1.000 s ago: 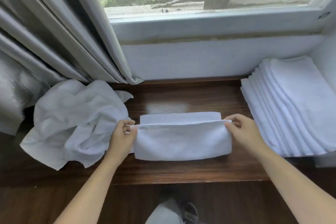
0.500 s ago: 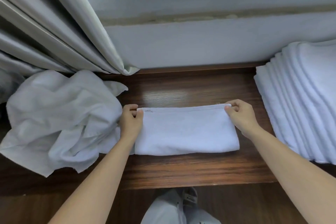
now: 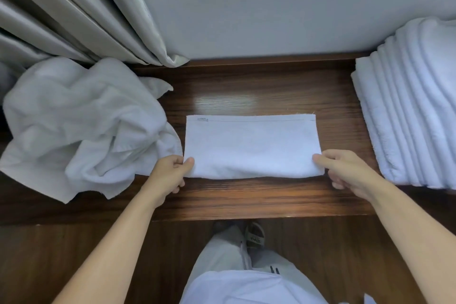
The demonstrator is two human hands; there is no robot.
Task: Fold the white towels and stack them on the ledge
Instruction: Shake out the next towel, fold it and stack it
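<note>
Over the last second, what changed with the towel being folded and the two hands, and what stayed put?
The towel's near half was carried over to the far hemmed edge, so it now lies folded flat. Both hands let go of the far corners and came back to the near ones: the left hand pinches its corner, the right hand touches its corner, grip unclear. The crumpled pile and folded stack stayed put.

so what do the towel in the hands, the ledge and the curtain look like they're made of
Folded towel: soft white terry, probably cotton, with a fuzzy nap and a stitched hem.
Ledge: dark brown wood or wood-look laminate, glossy; grain lines and a window reflection show.
Curtain: smooth grey woven fabric with a slight sheen, likely synthetic, hanging in firm pleats.
</note>
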